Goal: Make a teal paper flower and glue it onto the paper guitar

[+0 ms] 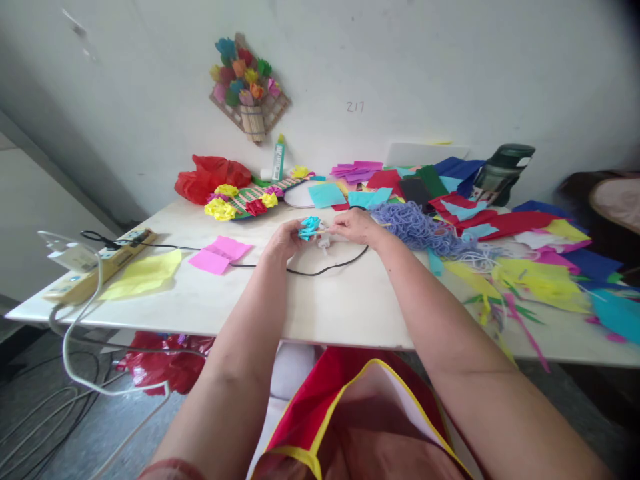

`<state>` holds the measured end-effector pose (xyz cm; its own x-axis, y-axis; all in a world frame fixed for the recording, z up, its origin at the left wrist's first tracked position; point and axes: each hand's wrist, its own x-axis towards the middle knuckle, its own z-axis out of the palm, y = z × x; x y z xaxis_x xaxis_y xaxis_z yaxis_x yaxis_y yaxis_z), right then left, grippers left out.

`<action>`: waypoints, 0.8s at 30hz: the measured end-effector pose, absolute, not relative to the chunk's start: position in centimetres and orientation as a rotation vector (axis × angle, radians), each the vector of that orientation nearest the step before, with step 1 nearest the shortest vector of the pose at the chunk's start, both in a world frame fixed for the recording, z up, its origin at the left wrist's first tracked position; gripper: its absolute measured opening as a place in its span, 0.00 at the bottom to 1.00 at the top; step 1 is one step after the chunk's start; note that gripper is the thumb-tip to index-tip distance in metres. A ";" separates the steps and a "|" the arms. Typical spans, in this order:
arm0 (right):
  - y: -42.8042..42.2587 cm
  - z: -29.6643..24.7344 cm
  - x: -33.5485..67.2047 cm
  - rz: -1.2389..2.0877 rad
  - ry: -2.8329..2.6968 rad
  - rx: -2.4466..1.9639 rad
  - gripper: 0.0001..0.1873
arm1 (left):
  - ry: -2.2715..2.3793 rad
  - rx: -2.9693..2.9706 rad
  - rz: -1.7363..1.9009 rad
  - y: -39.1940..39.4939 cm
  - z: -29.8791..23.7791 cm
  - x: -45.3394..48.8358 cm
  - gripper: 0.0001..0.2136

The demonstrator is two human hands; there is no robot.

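Note:
My left hand (283,238) is closed around a small crumpled cyan paper flower (309,227), held just above the white table (210,300). My right hand (356,225) pinches a thin wooden stick (325,231) that runs into the flower from the right. Both hands meet over the middle of the table. A black cable (330,267) loops on the table just below them.
Pink (220,255) and yellow (145,275) paper sheets lie at left beside a power strip (95,267). A pile of coloured paper (525,247) and purple yarn (415,227) fills the right side. A glue bottle (278,159), a red bag (210,177) and a paper-flower craft (250,199) stand at the back.

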<state>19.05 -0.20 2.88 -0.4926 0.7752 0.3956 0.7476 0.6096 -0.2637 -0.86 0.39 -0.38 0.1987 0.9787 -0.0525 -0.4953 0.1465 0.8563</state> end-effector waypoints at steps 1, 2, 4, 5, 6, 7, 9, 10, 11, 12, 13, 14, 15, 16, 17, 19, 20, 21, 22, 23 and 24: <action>-0.2 2.9 19.0 0.095 -2.367 -1.201 0.19 | 0.736 0.827 1.215 0.3 -0.3 -0.8 0.17; -0.1 2.8 19.0 0.116 -2.376 -1.194 0.19 | 0.734 0.831 1.217 0.3 -0.3 -0.8 0.16; 0.0 2.7 19.1 0.151 -2.395 -1.174 0.19 | 0.738 0.839 1.225 0.2 -0.2 -0.7 0.15; 0.1 2.7 19.1 0.163 -2.402 -1.162 0.19 | 0.743 0.843 1.228 0.1 -0.1 -0.7 0.14; 0.2 2.6 19.1 0.171 -2.408 -1.150 0.20 | 0.748 0.848 1.230 0.1 -0.1 -0.7 0.14; 0.3 2.5 19.2 0.178 -2.411 -1.141 0.20 | 0.752 0.852 1.228 0.1 -0.1 -0.7 0.14; 0.4 2.4 19.2 0.194 -2.408 -1.142 0.19 | 0.758 0.860 1.225 0.2 -0.1 -0.7 0.13; 0.4 2.4 19.2 0.205 -2.402 -1.145 0.18 | 0.761 0.862 1.224 0.2 -0.2 -0.7 0.13; 0.3 2.3 19.2 0.219 -2.389 -1.151 0.18 | 0.764 0.862 1.225 0.3 -0.2 -0.7 0.13; 0.2 2.3 19.2 0.235 -2.372 -1.158 0.16 | 0.767 0.859 1.228 0.3 -0.3 -0.7 0.14; 0.1 2.3 19.1 0.250 -2.352 -1.167 0.15 | 0.769 0.855 1.232 0.4 -0.3 -0.8 0.14; 0.0 2.3 19.1 0.260 -2.334 -1.178 0.13 | 0.770 0.852 1.235 0.4 -0.4 -0.8 0.14; -0.1 2.4 19.1 0.262 -2.320 -1.188 0.12 | 0.768 0.849 1.236 0.5 -0.4 -0.8 0.14; -0.2 2.4 19.0 0.255 -2.312 -1.195 0.11 | 0.766 0.848 1.237 0.5 -0.4 -0.8 0.14; -0.2 2.4 19.0 0.239 -2.313 -1.193 0.11 | 0.763 0.847 1.235 0.5 -0.4 -0.8 0.15; -0.4 2.6 18.8 0.191 -2.324 -1.175 0.11 | 0.762 0.845 1.232 0.6 -0.4 -0.8 0.16; -0.5 2.7 18.7 0.161 -2.324 -1.168 0.11 | 0.763 0.845 1.233 0.6 -0.4 -0.8 0.16; -0.6 2.7 18.6 0.129 -2.321 -1.170 0.11 | 0.766 0.846 1.237 0.6 -0.4 -0.8 0.15; -0.7 2.8 18.5 0.095 -2.317 -1.179 0.12 | 0.770 0.848 1.241 0.6 -0.4 -0.8 0.14; -0.8 2.9 18.4 0.059 -2.313 -1.194 0.13 | 0.775 0.851 1.245 0.6 -0.4 -0.8 0.14; -0.9 2.9 18.2 0.026 -2.313 -1.212 0.13 | 0.778 0.855 1.247 0.6 -0.4 -0.8 0.13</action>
<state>18.22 -0.92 2.92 -0.4614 0.7707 0.4394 0.7608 0.5985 -0.2509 -0.78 0.63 -0.42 0.1561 0.9870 -0.0372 -0.4678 0.1071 0.8773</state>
